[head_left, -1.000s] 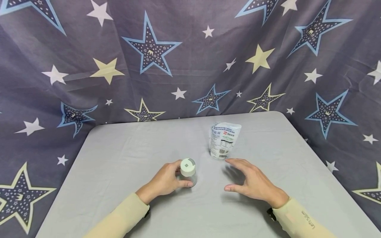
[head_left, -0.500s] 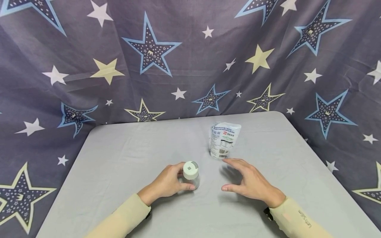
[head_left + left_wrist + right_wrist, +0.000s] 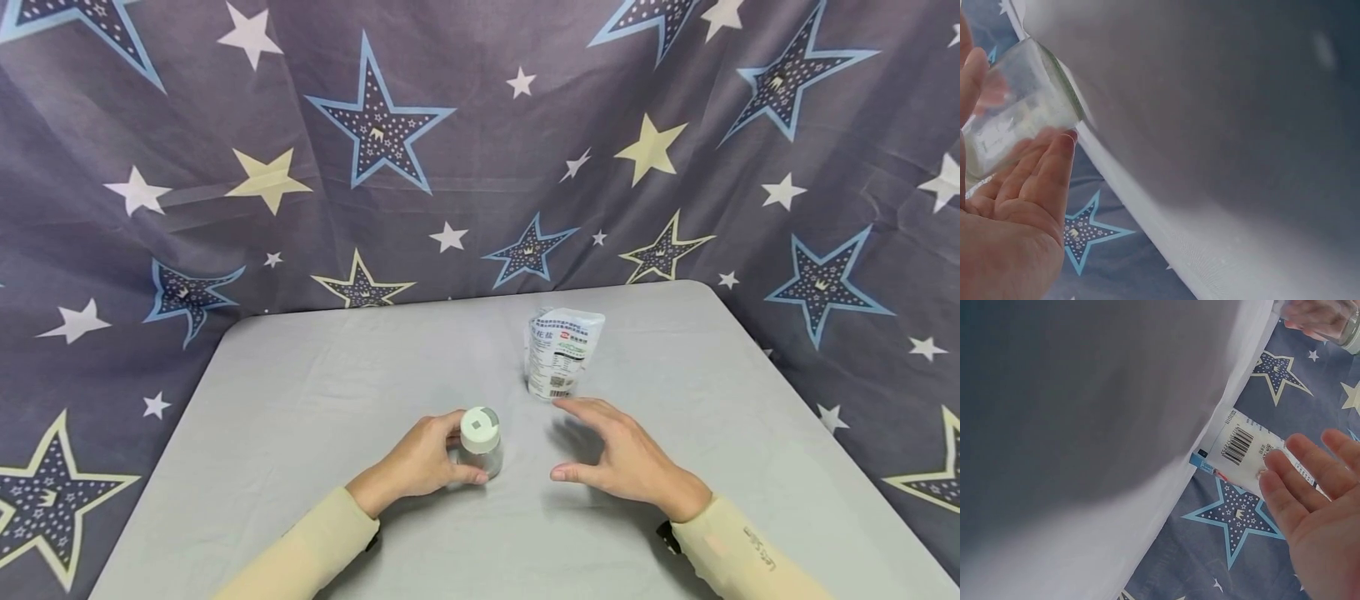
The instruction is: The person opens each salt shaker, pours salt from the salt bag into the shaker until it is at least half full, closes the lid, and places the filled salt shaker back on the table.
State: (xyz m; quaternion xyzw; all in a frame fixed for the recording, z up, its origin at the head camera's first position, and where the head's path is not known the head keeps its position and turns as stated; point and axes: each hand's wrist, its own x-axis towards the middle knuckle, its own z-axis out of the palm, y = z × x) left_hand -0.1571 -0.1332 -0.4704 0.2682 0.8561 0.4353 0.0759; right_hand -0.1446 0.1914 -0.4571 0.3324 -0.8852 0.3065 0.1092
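A clear glass jar (image 3: 480,457) with a white lid (image 3: 480,427) stands upright near the middle of the table. My left hand (image 3: 422,457) holds it from the left, fingers behind it and thumb in front low down. In the left wrist view, the bare glass of the jar (image 3: 1029,100) lies between thumb and fingers (image 3: 1050,178). My right hand (image 3: 626,454) hovers over the table to the right, thumb and fingers spread, holding nothing. Just beyond its index fingertip stands a white printed salt pouch (image 3: 562,354); in the right wrist view the fingers (image 3: 1288,494) overlap that pouch (image 3: 1244,447).
A light grey cloth covers the table (image 3: 360,367). Behind and at both sides hangs a dark curtain (image 3: 465,150) printed with stars, meeting the table's back edge. Beige sleeves (image 3: 307,542) reach in from the front.
The jar has shifted slightly right and toward me with my left hand, then stayed put. The left thumb has slid a little left on it. My right hand has drifted slightly left.
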